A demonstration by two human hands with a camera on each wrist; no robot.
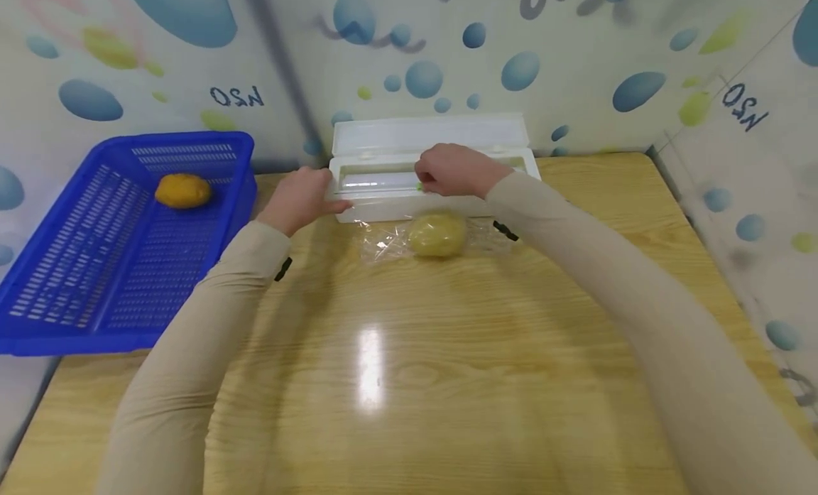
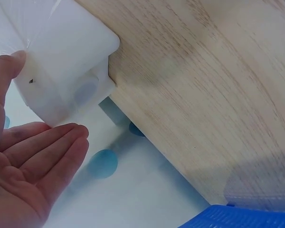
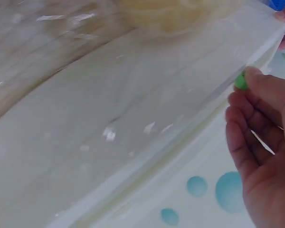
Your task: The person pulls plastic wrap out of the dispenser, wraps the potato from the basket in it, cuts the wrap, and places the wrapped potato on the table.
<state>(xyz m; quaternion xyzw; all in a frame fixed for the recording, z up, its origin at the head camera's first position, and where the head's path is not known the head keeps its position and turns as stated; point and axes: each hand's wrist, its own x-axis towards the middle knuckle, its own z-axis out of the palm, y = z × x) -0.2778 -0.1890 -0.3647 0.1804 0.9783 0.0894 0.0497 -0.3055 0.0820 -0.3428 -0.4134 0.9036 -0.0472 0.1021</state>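
Observation:
A long white cling film dispenser point(image 1: 396, 211) lies at the table's back edge, its lid point(image 1: 428, 134) raised against the wall. My left hand point(image 1: 300, 197) grips its left end. In the left wrist view the thumb point(image 2: 14, 64) presses the film on the front while nearly straight fingers touch the end. With thumb and finger, my right hand point(image 1: 460, 170) pinches a small green slide cutter point(image 3: 241, 81) along the dispenser's edge. Clear film point(image 1: 383, 243) drapes down the front and covers a yellowish oval fruit or vegetable point(image 1: 437, 234) on the table; its exact kind is unclear.
A blue perforated basket point(image 1: 220, 257) stands at the left, holding one orange-yellow oval fruit point(image 1: 182, 191). The wooden table point(image 1: 434, 381) extends toward me. A patterned wall point(image 1: 422, 26) rises directly behind the dispenser, and another wall borders the right side.

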